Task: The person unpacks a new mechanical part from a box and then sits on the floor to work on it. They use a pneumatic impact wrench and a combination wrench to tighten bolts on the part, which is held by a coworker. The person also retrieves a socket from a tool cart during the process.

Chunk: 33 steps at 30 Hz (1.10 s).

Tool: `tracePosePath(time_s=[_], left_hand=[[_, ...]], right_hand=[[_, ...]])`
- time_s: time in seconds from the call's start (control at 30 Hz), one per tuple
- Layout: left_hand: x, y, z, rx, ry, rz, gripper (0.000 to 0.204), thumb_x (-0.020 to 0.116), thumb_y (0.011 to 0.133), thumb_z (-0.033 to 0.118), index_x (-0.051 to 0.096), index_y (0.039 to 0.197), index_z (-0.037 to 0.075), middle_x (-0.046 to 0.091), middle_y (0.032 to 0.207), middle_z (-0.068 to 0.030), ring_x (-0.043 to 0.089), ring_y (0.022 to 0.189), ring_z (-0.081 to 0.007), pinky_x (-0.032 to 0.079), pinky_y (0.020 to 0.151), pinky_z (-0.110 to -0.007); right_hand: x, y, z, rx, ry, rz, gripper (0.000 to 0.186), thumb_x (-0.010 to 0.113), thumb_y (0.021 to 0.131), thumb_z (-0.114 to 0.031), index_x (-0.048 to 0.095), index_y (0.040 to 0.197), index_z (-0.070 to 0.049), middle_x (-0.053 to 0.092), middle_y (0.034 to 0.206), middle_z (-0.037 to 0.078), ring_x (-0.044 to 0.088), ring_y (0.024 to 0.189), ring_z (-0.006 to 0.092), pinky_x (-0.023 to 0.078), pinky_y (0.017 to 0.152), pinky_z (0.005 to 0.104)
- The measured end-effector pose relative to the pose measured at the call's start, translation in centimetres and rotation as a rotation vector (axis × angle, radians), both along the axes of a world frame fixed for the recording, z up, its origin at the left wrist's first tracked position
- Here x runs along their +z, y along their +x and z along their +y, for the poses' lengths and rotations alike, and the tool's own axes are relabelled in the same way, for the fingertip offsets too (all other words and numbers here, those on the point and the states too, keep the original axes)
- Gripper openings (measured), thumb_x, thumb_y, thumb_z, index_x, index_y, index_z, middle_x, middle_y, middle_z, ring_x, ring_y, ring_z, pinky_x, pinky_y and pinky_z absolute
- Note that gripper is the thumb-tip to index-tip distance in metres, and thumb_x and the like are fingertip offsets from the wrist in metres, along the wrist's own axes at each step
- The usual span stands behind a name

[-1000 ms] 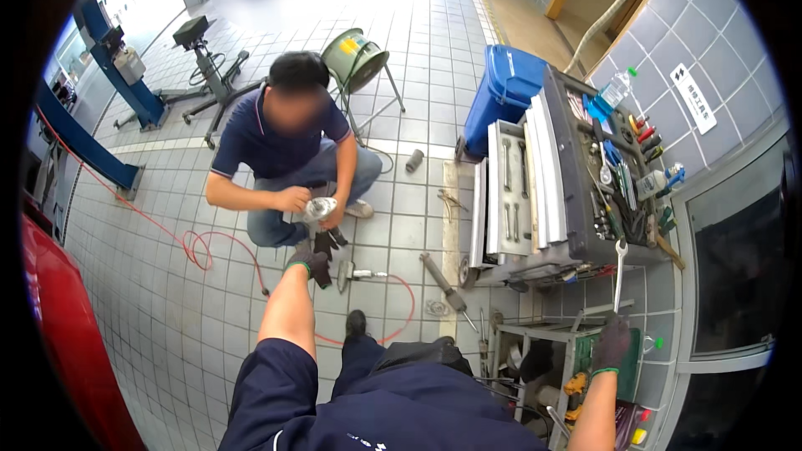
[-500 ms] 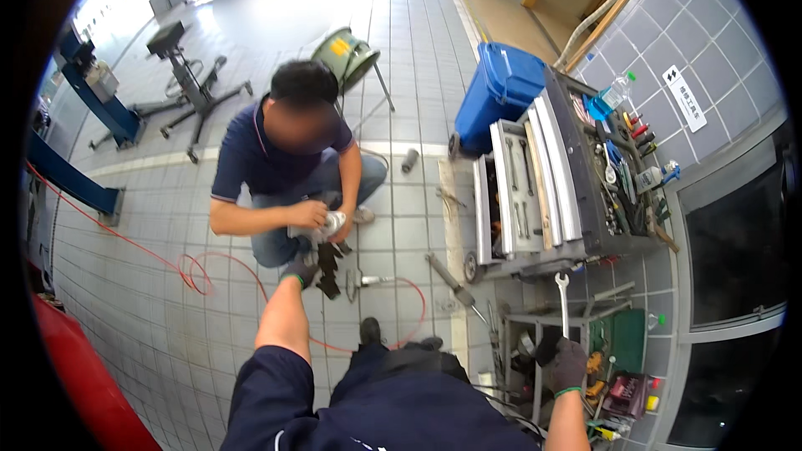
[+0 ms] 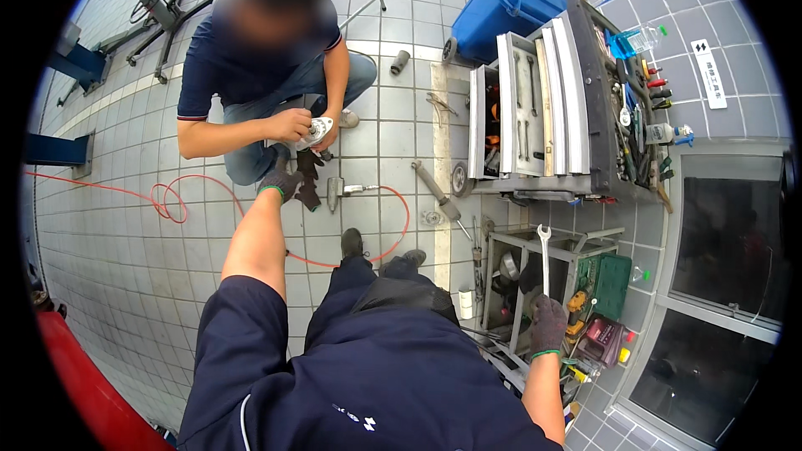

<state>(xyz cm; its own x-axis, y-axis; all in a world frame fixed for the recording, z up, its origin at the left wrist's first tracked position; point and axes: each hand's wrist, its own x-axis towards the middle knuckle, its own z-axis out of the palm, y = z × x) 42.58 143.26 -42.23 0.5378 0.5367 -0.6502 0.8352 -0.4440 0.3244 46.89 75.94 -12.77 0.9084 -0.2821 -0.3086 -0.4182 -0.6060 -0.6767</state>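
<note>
My right hand (image 3: 548, 324), in a dark glove with a green cuff, is closed round the lower end of a silver combination wrench (image 3: 545, 259), its open jaw upward. My left hand (image 3: 281, 181), gloved alike, reaches out beside a crouching person's knee, just below the silver metal part (image 3: 316, 132) in that person's hands. Its fingers look apart and I see nothing held, though the far fingertips are partly unclear. Close to it, dark gloves (image 3: 308, 184) lie on the tiles. An air impact wrench (image 3: 335, 193) lies to their right, joined to a red hose (image 3: 407, 217).
The person (image 3: 242, 75) crouches ahead. On the right stands a tool cart (image 3: 597, 100) with opened drawers, a blue bin (image 3: 507, 4) behind it. A shock absorber (image 3: 436, 190) lies on the floor. A metal frame rack (image 3: 518, 238) and green case (image 3: 612, 284) are near my right hand.
My view has shifted downward and closer to the crouching person. My right hand still holds the wrench upright. My left hand remains stretched toward the person, whose silver part has been tilted.
</note>
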Motion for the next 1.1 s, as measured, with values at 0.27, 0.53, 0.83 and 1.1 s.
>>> tracePosePath(time_s=[0.27, 0.53, 0.83, 1.1], left_hand=[[-2.3, -0.5, 3.8, -0.117, -0.044, -0.047, 0.097, 0.069, 0.093, 0.045, 0.026, 0.172, 0.007, 0.047, 0.164, -0.0284, 0.046, 0.152, -0.0424, 0.039, 0.123, -0.043], [-0.2, 0.4, 2.8, -0.129, -0.064, 0.02, 0.098, 0.069, 0.093, 0.05, 0.031, 0.168, 0.001, 0.049, 0.161, -0.0302, 0.05, 0.149, -0.0431, 0.041, 0.122, -0.044], [-1.8, -1.8, 2.2, -0.109, -0.025, 0.027, 0.087, 0.071, 0.093, 0.051, 0.039, 0.167, 0.018, 0.056, 0.157, -0.0254, 0.057, 0.142, -0.0417, 0.047, 0.116, -0.046], [-2.9, -3.1, 2.6, -0.188, -0.151, 0.068, 0.079, 0.067, 0.094, 0.051, 0.052, 0.159, 0.007, 0.057, 0.154, -0.0293, 0.058, 0.14, -0.0444, 0.047, 0.115, -0.045]], right_hand=[[0.7, 0.5, 1.5, -0.091, 0.046, 0.115, 0.025, 0.072, 0.102, -0.026, 0.073, 0.1, -0.001, 0.06, 0.075, -0.001, 0.053, 0.064, 0.0086, 0.041, 0.058, 0.0286], [-0.1, -0.7, 0.9, 0.321, -0.295, -0.124, 0.025, 0.073, 0.101, -0.022, 0.074, 0.106, 0.002, 0.062, 0.077, 0.006, 0.057, 0.07, 0.0158, 0.046, 0.063, 0.035], [-0.8, -1.5, 1.6, -0.059, 0.036, 0.067, 0.028, 0.076, 0.1, -0.027, 0.077, 0.1, 0.0, 0.059, 0.071, -0.001, 0.051, 0.062, 0.0098, 0.039, 0.056, 0.0305], [0.7, -2.6, 3.5, -0.031, -0.025, 0.169, 0.023, 0.073, 0.103, -0.026, 0.072, 0.094, -0.004, 0.054, 0.067, -0.003, 0.049, 0.057, 0.0074, 0.036, 0.051, 0.0285]])
